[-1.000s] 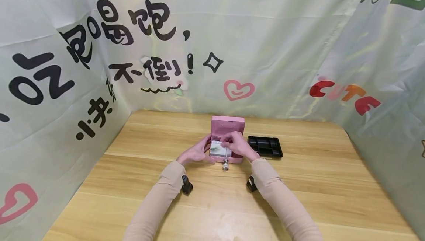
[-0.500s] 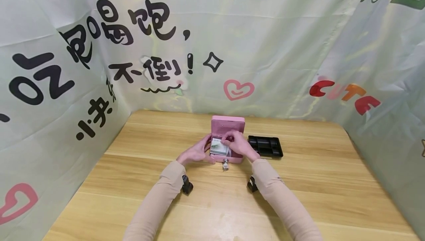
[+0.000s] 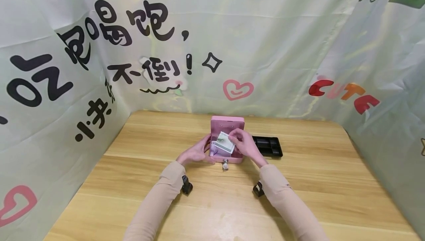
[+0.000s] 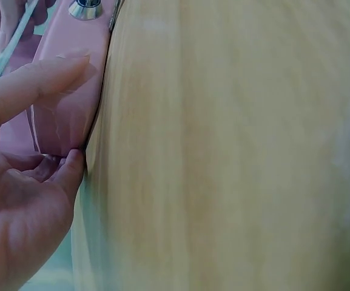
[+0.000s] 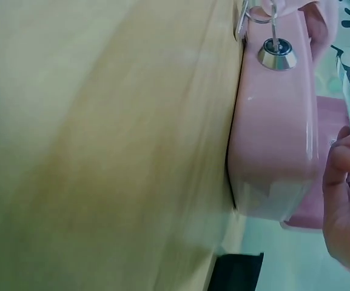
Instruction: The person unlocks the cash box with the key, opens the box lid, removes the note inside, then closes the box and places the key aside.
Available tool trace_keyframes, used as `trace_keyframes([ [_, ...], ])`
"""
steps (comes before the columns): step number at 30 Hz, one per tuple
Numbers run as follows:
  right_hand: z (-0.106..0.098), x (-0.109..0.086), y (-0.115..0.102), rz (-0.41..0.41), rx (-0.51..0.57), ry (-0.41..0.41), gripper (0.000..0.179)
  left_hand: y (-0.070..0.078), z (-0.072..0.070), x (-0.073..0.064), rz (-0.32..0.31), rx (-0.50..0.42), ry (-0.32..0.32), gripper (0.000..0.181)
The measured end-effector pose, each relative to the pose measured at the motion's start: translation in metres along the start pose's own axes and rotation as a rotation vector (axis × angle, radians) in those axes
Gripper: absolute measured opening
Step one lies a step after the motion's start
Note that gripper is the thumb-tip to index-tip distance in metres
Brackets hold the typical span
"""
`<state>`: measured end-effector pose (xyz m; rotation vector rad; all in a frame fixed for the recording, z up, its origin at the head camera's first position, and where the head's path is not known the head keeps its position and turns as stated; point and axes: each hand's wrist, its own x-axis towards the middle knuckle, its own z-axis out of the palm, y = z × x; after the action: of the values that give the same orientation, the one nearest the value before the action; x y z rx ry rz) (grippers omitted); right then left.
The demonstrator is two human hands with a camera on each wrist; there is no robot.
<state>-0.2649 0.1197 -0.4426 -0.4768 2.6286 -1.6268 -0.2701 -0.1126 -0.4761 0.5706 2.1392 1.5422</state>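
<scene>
Pink rectangular metal box (image 5: pixel 273 130): 1, opened, far centre.
Black plastic compartment tray (image 3: pixel 270 146): 1, right of box.
Left hand (image 3: pixel 195 152): grips box's near left corner.
Right hand (image 3: pixel 245 145): pinches green-and-white rectangular paper (image 3: pixel 225 143).
Paper: just lifted, tilted above box; purple paper notes (image 3: pixel 221 153) below lie more exposed.

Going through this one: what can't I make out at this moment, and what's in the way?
Print and sheet count of the held paper: too small in the head view, nearly edge-on in the right wrist view.
Left end of the black tray: behind the right hand, head view.
Some of the papers in the pink box: covered by the held paper, head view.
Lock: cut off by the left wrist view's top edge.
</scene>
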Motion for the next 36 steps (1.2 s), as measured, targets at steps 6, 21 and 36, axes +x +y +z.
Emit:
trace_keyframes([
  [6,-0.014,-0.013,0.003,-0.011,0.058,-0.032,0.017,-0.001,-0.001,-0.001,-0.001,0.005,-0.005,0.122],
  [21,-0.064,-0.057,0.027,0.07,0.16,-0.148,0.032,0.001,0.0,0.0,0.037,-0.049,-0.035,0.119],
  [36,-0.096,-0.078,0.043,0.179,0.094,-0.263,0.029,-0.002,0.0,0.003,0.007,-0.033,-0.012,0.12],
])
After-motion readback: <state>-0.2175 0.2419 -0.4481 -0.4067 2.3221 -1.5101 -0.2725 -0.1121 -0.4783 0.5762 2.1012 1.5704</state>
